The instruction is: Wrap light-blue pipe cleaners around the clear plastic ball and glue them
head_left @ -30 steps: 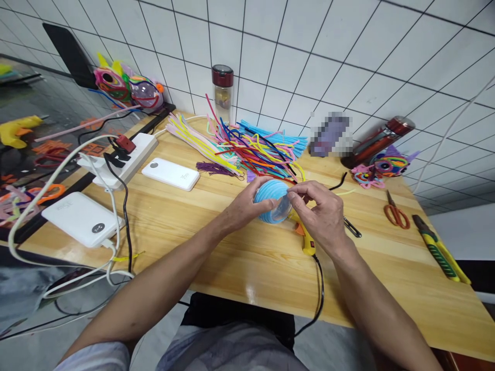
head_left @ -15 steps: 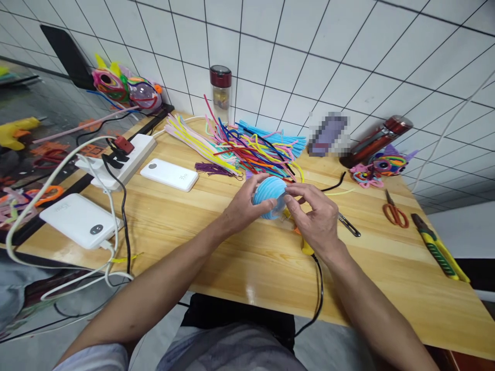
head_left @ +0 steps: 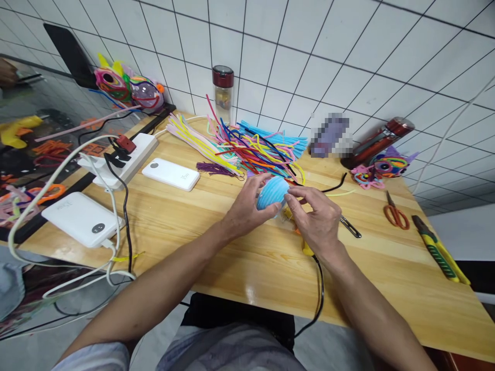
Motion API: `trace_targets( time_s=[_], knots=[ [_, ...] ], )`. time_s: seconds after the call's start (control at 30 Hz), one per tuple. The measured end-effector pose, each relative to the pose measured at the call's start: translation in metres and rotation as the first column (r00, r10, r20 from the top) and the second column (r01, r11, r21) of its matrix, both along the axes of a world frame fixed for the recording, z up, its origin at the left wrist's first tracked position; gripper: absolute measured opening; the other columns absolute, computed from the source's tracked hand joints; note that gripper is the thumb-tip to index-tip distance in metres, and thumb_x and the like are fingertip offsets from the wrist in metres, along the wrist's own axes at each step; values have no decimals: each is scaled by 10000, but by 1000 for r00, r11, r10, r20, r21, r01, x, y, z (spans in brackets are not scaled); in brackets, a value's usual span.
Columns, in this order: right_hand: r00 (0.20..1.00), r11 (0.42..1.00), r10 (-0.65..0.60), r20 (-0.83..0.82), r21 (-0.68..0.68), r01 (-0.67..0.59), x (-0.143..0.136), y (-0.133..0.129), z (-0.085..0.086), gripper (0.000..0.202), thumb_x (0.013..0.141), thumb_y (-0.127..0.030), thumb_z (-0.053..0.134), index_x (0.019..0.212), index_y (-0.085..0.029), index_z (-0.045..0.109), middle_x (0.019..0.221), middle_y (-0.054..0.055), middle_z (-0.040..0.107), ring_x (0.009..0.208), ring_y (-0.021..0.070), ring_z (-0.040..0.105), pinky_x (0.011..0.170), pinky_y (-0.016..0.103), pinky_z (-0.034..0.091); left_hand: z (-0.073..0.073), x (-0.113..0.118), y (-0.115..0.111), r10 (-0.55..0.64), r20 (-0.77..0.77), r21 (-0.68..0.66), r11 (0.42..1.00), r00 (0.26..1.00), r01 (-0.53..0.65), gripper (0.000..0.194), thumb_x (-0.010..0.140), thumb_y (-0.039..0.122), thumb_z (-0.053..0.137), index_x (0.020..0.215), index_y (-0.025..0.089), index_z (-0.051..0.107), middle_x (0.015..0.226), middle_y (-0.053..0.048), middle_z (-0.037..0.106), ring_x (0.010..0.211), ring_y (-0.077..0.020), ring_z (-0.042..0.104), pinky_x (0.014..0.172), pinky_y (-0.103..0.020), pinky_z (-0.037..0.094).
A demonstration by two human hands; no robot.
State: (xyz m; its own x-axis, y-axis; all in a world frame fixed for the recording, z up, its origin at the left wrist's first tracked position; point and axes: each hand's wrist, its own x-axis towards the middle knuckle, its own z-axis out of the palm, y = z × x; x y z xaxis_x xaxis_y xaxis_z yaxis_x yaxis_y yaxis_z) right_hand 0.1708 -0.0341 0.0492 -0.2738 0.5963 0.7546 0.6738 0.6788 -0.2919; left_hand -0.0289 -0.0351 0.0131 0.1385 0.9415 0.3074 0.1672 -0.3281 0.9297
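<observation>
A ball wrapped in light blue pipe cleaner [head_left: 273, 194] is held above the table, with some clear surface showing at its lower right. My left hand [head_left: 247, 206] curls around its left side, thumb across the front. At the ball's right edge, the thumb and forefinger of my right hand [head_left: 315, 211] pinch the blue pipe cleaner; its end is hidden by the fingertips. Beneath my right hand lies a yellow glue gun [head_left: 307, 248], partly covered, its black cord running off the table's front edge. Behind the ball spreads a pile of colourful pipe cleaners [head_left: 259, 149].
Scissors [head_left: 396, 214], pliers [head_left: 436, 247] and a small cutter [head_left: 351, 226] lie to the right. White power banks [head_left: 81, 219], a power strip [head_left: 131, 159] and looping cables fill the left. Along the wall stand a glass bottle [head_left: 223, 95] and decorated fish figures [head_left: 129, 87]. A co-worker's hand [head_left: 7, 73] shows far left.
The ball has turned and tilted in my hands, so the blue wrapping faces me more and less clear surface shows. At the far left a co-worker's hand has come into view.
</observation>
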Motion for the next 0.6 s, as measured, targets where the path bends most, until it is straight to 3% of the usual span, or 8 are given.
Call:
trace_targets(
  time_s=[0.13,0.3,0.47,0.6],
  knots=[
    [1000,1000,8,-11,4,-8,2,2,-2,98,1041,-260,724,1047,-231,817,1094,116,868,1009,260,834,791,393,676,2,-1,-1,11,8,4,1000,1000,-11,752,868,466,790,1516,191,528,1569,-209,567,1465,-376,574,1198,-547,538],
    [998,998,61,30,29,-62,5,3,-1,127,1037,-184,694,1099,-225,797,1025,95,851,926,234,814,806,385,665,2,-1,-1,14,24,16,1000,1000,-14,737,877,457,793,1515,205,526,1571,-200,562,1464,-355,577,1197,-528,541],
    [997,995,65,50,74,-69,6,4,1,121,1017,-149,715,1094,-215,781,1085,123,835,1025,262,806,881,419,662,2,-1,-2,12,19,28,1000,1000,-12,751,868,451,802,1524,212,527,1564,-192,570,1456,-362,583,1193,-540,546],
    [994,994,79,73,70,-84,8,5,3,172,1022,-111,685,1116,-229,767,1018,85,844,951,234,808,864,394,653,3,-1,-2,8,2,36,999,1000,-8,756,870,440,794,1528,193,517,1561,-202,569,1455,-360,582,1213,-549,531]
  ],
)
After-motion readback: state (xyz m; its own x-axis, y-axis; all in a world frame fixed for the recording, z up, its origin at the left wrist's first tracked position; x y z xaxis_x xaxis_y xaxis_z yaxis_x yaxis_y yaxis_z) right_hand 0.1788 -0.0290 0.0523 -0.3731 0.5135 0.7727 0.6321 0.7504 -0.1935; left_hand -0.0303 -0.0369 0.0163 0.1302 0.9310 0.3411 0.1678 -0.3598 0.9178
